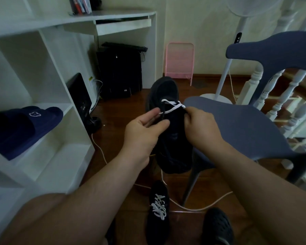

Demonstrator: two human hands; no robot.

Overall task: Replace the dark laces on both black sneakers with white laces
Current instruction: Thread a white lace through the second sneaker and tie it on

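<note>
A black sneaker is held up in front of me, toe pointing away, with a white lace threaded through its lowest eyelets near the toe. My left hand supports the sneaker's left side and pinches one end of the lace between thumb and fingers. My right hand grips the sneaker's right side, its fingers curled at the lace's other end. A second black sneaker, fully laced in white, stands on the wooden floor below between my arms.
A blue-grey plastic chair stands close on the right. White shelving on the left holds a navy slipper. A white cable trails across the floor. A black clog sits at the bottom right. A fan stand rises behind.
</note>
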